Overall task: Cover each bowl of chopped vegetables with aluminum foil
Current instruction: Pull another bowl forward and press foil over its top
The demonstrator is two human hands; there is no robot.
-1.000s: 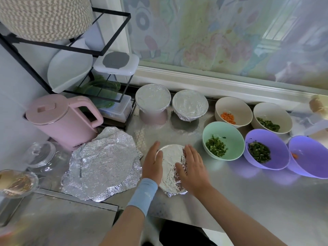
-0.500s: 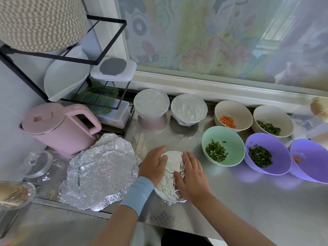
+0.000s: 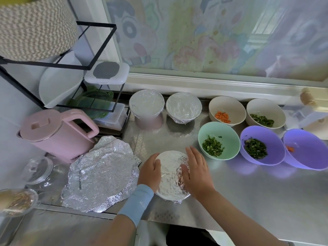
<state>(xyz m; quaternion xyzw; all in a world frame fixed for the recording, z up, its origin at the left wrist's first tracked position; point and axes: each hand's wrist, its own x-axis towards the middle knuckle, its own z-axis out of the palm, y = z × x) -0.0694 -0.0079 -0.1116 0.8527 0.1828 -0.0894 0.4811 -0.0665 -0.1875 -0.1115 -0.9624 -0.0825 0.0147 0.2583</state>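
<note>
Crimping looks nearly done on the foiled bowl [image 3: 170, 174] left of the green bowl [image 3: 226, 133]: I see the left hand [image 3: 150, 172] slip back, curled round its rim, right hand [image 3: 197, 172] still pressing flat-fingered.

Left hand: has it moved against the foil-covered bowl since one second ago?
Yes, slightly. The left hand stays at the left rim of the foil-covered bowl, but its fingers, straight before, now curl inward over the foil.
</note>
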